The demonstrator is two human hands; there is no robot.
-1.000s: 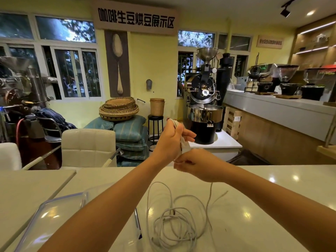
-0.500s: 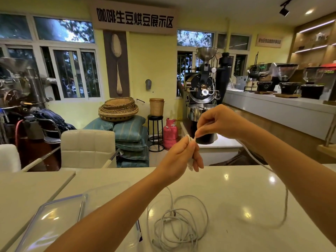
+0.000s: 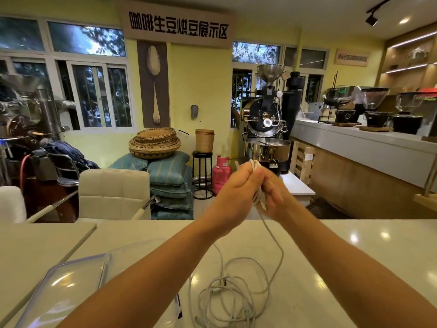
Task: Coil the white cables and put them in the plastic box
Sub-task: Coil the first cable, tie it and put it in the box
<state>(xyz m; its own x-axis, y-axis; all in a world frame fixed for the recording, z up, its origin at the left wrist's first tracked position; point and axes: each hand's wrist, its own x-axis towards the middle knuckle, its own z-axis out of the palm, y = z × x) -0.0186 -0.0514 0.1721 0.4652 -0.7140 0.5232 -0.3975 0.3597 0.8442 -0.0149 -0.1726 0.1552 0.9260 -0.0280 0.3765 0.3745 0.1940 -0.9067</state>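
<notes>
Hands: left hand (image 3: 233, 187) and right hand (image 3: 275, 195) meet in the air above the table (image 3: 354, 256), pressed close together.
Grip: both are clenched on one small bundle of white cable (image 3: 255, 165). Its loops poke out above the left knuckles, and a plug end shows just below, between the two hands.
Slack: one strand drops from the bundle to the tangle (image 3: 227, 294), which lies on the table near the person.
Box: the plastic box (image 3: 78, 262) sits at the lower left of the table, under the left forearm and apart from the tangle. Whether it is open cannot be told.
Step in hand: probably winding another turn onto the bundle. Most of the cable seems yet to be coiled.
Doing it well: let the left hand pin the finished loops while the right draws up slack. Make each turn the same size as the last.
Watch for: the strand may snag in the tangle, so lift it free gently rather than tugging.
Finish: tuck the plug end under a turn so the coil holds its shape in the box.
</notes>
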